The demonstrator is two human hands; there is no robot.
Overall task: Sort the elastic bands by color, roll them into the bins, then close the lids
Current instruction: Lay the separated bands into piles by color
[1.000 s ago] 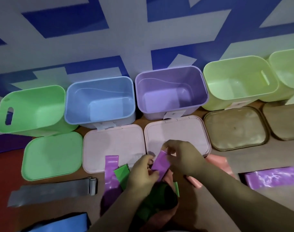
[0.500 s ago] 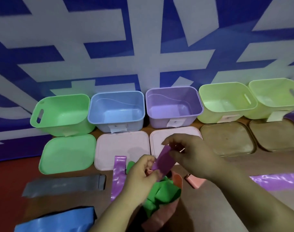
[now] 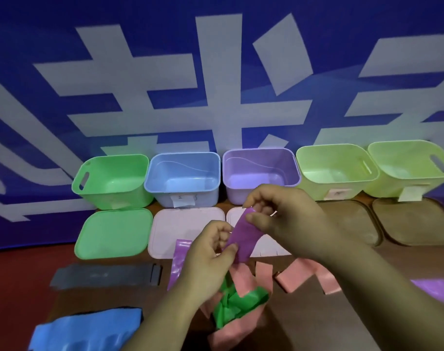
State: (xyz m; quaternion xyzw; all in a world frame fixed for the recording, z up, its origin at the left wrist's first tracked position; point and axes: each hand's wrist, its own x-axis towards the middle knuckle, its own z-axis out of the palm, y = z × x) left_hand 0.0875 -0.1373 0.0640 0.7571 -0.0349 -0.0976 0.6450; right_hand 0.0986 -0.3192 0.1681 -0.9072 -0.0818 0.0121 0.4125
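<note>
Since the purple band [image 3: 241,239] looks light, limp and stretchy, we pinch it near its ends, left hand [image 3: 205,254] low, right hand [image 3: 289,219] high, for tight rolling.

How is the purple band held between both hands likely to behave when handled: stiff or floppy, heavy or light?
Probably floppy: the purple band looks flat only between the left hand and right hand pinching its ends, and the green and pink bands below lie crumpled. Likely light, being thin. Flat, so unlikely to roll away.
</note>
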